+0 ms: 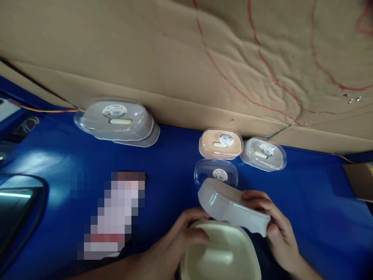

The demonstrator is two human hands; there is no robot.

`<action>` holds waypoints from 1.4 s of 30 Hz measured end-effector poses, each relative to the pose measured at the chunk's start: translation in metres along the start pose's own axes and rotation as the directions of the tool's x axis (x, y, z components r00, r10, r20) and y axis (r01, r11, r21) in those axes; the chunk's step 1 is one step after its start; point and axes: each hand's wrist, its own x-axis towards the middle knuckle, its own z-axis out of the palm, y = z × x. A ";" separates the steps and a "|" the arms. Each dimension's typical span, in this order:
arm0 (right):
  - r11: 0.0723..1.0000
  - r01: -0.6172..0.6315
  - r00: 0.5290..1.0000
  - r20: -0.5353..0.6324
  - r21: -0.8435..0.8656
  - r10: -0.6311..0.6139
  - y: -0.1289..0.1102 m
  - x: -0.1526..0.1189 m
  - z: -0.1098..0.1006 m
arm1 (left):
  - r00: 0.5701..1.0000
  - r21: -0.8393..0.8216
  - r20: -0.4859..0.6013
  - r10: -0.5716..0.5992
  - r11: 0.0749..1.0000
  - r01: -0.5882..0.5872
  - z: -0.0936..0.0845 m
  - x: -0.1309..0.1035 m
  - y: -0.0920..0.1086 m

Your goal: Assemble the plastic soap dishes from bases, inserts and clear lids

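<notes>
Behind blue tabletop [175, 167], cardboard wall [131, 50]; left hand [179, 237] pinches cream box [246, 249], right hand [281, 233] grey tub [224, 202].

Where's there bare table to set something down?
The blue table is bare between the stacked boxes and peach box, and right of the small gray box, toward the brown block. It's crowded where the left hand holds the cream tub and right hand the gray tub, by the clear lid.

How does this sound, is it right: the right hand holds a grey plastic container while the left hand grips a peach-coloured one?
Not quite: the head view shows that the left hand grips a pale cream container, not a peach-coloured one. The right hand does hold a grey plastic container.
</notes>
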 end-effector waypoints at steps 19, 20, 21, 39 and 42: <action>0.987 0.158 0.948 0.286 -0.040 -0.141 0.005 -0.003 0.002 | 0.917 -0.336 -0.353 -0.188 0.940 0.063 0.015 0.002 -0.019; 0.987 0.157 0.946 0.294 -0.039 -0.138 0.005 -0.003 0.003 | 0.918 -0.349 -0.342 -0.200 0.934 0.073 0.014 0.002 -0.017; 0.987 0.156 0.943 0.304 -0.038 -0.137 0.005 -0.003 0.003 | 0.920 -0.361 -0.331 -0.210 0.929 0.082 0.014 0.003 -0.016; 0.950 0.254 0.956 0.196 -0.179 -0.219 0.016 -0.007 0.005 | 0.960 -0.300 -0.199 -0.197 0.945 0.132 0.008 0.000 -0.025; 0.938 0.276 0.940 0.261 -0.208 -0.219 0.014 -0.006 0.007 | 0.954 -0.221 -0.254 -0.159 0.970 0.102 0.006 -0.003 -0.033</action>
